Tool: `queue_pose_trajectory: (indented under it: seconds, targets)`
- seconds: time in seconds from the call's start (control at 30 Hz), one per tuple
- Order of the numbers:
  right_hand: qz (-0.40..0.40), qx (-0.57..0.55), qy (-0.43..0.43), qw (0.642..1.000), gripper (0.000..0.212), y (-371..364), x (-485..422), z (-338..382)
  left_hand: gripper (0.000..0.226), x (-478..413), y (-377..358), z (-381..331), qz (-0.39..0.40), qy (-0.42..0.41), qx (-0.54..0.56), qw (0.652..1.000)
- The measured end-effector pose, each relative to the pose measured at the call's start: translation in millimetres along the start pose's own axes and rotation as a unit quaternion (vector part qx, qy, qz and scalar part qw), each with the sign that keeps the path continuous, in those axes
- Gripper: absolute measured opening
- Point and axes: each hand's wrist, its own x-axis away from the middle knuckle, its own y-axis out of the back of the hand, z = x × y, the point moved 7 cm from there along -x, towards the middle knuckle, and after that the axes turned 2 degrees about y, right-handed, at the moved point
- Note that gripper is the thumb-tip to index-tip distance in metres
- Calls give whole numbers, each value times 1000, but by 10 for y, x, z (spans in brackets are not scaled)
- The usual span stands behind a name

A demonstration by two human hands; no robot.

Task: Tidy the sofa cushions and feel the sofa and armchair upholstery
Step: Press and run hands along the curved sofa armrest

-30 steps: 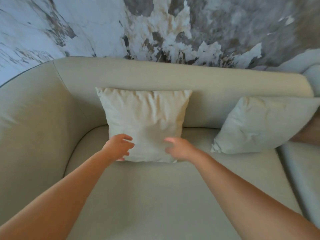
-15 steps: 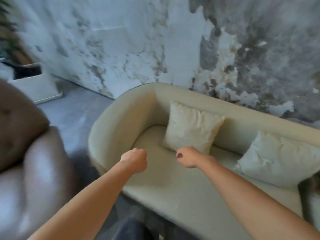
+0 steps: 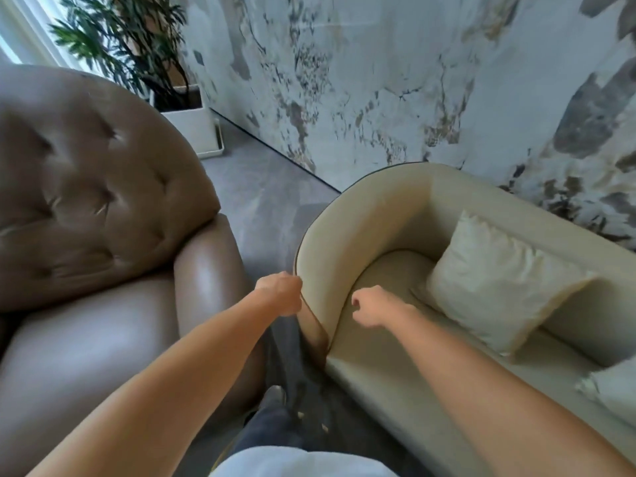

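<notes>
**Q:** How many seats are shown, and how do they lie?
**A:** Two. One is a cream, curved-backed upholstered sofa (image 3: 361,218). The other is a brown, button-tufted leather armchair (image 3: 86,173), left of the sofa and apart from it. A strip of grey floor (image 3: 261,208) lies between them.

**Q:** How many cushions?
**A:** Two, both on the sofa. One square cream fabric cushion (image 3: 495,280) leans against the sofa's backrest, near its rounded left arm. One paler cushion (image 3: 612,390), cut by the frame edge, lies further right along the sofa seat.

**Q:** And the hands?
**A:** Two bare hands, both stretched forward. The left hand (image 3: 280,293) is just outside the sofa's left arm, at its piped edge. Its fingers are clenched into a fist and grasp nothing; contact with the sofa cannot be told. The right hand (image 3: 373,306) hangs over the inner curve of the same sofa arm, fingers likewise curled in and holding nothing.

**Q:** Anything else?
**A:** One green leafy plant (image 3: 130,39) in one white square planter (image 3: 187,127) stands beyond the sofa, to its left. It is against the marble-patterned wall (image 3: 378,80) that runs behind the sofa.
</notes>
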Motion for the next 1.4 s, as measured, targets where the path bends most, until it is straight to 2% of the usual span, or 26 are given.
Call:
queue_pose_trajectory:
  seconds: [0.07, 0.17, 0.3, 0.47, 0.67, 0.8, 0.93, 1.0, 1.13, 1.23, 1.33, 1.4]
  targets:
    - [8, -18, -23, 1000, 38, 82, -198, 205, 9, -197, 42, 296, 15, -9, 8, 1000]
    - [23, -57, -56, 997, 37, 179, -460, 427, 12, -514, 168, 657, 36, -17, -4, 999]
    - [36, -80, -72, 994, 39, 265, -677, 525, 11, -881, 437, 792, 42, -24, -14, 999]
    - [15, -129, -79, 988, 39, 526, -932, 403, 15, -1288, 767, 583, 56, -43, -44, 997]
    - [86, -152, -103, 979, 44, 476, -1158, 135, 11, -1723, 1091, 245, 46, -80, -68, 993]
    - [93, -186, -123, 970, 50, 579, -1468, 55, 15, -2088, 1280, 27, 45, -139, -102, 984]
    - [68, -249, -159, 953, 54, 702, -1831, -67, 19, -2568, 1337, -242, 69, -206, -188, 958]
    - [50, -300, -196, 932, 54, 731, -2013, -207, 21, -2914, 1364, -429, 88, -243, -231, 938]
    - [7, -394, -329, 858, 46, 757, -2253, -598, 26, -3580, 1408, -910, 85, -356, -307, 878]
    - [-30, -447, -450, 772, 47, 714, -2189, -674, 32, -3964, 1436, -1281, 74, -450, -381, 805]
    - [-42, -494, -510, 703, 50, 730, -2015, -404, 31, -3959, 1568, -1423, 80, -504, -450, 732]
    - [-79, -540, -560, 624, 49, 738, -1880, -229, 33, -3884, 1608, -1541, 70, -536, -480, 691]
